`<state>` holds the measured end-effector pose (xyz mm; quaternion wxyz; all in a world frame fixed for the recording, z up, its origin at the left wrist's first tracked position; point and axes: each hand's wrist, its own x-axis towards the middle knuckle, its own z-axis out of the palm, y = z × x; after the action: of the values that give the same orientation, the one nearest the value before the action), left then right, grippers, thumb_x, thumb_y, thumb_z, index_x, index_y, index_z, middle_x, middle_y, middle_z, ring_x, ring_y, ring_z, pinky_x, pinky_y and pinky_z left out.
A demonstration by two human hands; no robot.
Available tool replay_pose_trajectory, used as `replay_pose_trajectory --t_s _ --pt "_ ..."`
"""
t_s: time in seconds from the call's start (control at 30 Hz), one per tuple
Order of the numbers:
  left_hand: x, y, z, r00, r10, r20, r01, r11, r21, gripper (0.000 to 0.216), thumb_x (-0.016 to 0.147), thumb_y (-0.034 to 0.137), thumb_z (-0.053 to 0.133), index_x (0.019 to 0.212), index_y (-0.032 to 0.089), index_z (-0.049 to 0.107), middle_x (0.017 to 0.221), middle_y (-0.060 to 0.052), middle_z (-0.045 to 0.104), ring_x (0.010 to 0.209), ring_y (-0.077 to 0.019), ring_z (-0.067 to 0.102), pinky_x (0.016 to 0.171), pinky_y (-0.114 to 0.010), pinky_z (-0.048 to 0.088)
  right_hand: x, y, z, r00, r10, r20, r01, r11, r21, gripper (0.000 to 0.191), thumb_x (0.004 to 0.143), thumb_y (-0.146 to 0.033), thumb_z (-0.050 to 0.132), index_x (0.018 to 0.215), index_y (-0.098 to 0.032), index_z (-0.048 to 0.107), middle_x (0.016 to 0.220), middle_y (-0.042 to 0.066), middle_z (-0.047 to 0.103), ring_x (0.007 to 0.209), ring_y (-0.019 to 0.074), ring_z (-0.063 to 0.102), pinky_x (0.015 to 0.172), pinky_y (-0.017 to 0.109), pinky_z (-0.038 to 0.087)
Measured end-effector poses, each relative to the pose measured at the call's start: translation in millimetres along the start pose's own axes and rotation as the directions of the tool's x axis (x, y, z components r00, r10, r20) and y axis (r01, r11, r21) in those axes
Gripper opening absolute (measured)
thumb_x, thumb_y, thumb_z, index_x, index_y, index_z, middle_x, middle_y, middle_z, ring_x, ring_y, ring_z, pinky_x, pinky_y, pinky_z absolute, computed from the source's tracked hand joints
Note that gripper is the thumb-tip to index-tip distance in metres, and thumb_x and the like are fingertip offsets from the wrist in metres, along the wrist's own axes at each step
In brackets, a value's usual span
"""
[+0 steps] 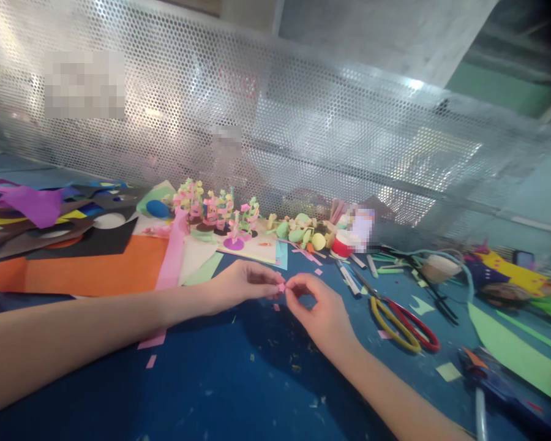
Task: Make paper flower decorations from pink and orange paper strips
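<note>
Between the fingertips of both hands is a tiny pink paper piece [281,286], held above the blue table; its exact shape is too small to make out. My left hand [243,285] pinches it from the left, fingers closed. From the other side my right hand [319,306] grips it between thumb and index finger. Behind the hands stand several small pink, yellow and green paper figures [218,211], one on a purple round base [234,244]. A long pink strip [172,251] lies by my left forearm.
Scissors [404,324] with one yellow and one red handle lie right of my right hand. A glue gun [500,380] rests at the lower right, near a green sheet [518,349]. Orange sheets [96,266] cover the left. A perforated metal screen [257,110] rises behind.
</note>
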<state>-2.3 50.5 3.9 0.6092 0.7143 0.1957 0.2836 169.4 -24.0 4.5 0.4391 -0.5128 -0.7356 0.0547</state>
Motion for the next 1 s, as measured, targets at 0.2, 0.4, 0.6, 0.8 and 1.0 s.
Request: replay_pose_trajectory --t_s 0.2,0.4,0.6,0.8,1.0 --pt "1.6 -4.8 -0.6 0.999 -0.023 0.044 0.021 0.999 0.039 0.023 0.071 0.030 0.066 0.089 0.015 0.066 0.074 -0.001 0.066 0.071 -0.0127 0.061 0.071 -0.026 0.048 0.9 -3.1 1.4 0.999 -0.022 0.044 0.024 0.998 -0.063 0.009 0.070 -0.010 0.055 0.073 -0.019 0.055 0.066 -0.002 0.058 0.060 0.0119 0.057 0.060 0.022 0.045" --pt "4.7 -11.2 -2.2 0.999 -0.008 -0.041 0.011 0.998 0.064 0.029 0.070 0.028 0.067 0.095 0.014 0.062 0.084 -0.004 0.066 0.078 -0.0135 0.062 0.081 -0.030 0.047 0.7 0.1 1.9 0.990 0.089 0.107 -0.097 0.993 0.069 0.007 0.080 -0.019 0.050 0.082 -0.019 0.057 0.075 0.001 0.063 0.066 0.0131 0.061 0.065 0.023 0.048" --pt "5.1 -12.6 -2.9 0.999 0.015 -0.046 -0.012 0.998 0.067 0.023 0.069 0.026 0.067 0.088 0.014 0.062 0.085 -0.004 0.066 0.082 -0.0139 0.061 0.083 -0.031 0.046 1.0 5.4 1.6 0.972 0.187 0.140 -0.204 0.971 0.123 0.009 0.082 -0.026 0.051 0.081 -0.019 0.057 0.074 0.001 0.062 0.067 0.0147 0.060 0.064 0.026 0.048" --pt "4.8 -9.8 -2.3 0.999 0.006 -0.049 -0.003 0.998 0.064 0.021 0.071 0.024 0.066 0.088 0.013 0.062 0.084 -0.003 0.066 0.079 -0.0136 0.062 0.081 -0.030 0.047 1.6 9.6 4.1 0.958 0.256 0.133 -0.286 0.905 0.316 0.019 0.083 -0.032 0.052 0.097 -0.020 0.052 0.081 0.003 0.061 0.076 0.0155 0.062 0.069 0.027 0.051" --pt "5.4 -13.4 -3.1 0.999 -0.027 -0.027 0.027 1.000 0.004 0.031 0.068 0.020 0.068 0.096 0.014 0.056 0.080 -0.004 0.068 0.074 -0.0146 0.064 0.079 -0.033 0.048 0.6 7.0 7.4 0.966 0.181 0.183 -0.232 0.919 0.319 0.015 0.079 -0.031 0.057 0.087 -0.019 0.057 0.081 0.003 0.063 0.074 0.0155 0.062 0.070 0.027 0.050"
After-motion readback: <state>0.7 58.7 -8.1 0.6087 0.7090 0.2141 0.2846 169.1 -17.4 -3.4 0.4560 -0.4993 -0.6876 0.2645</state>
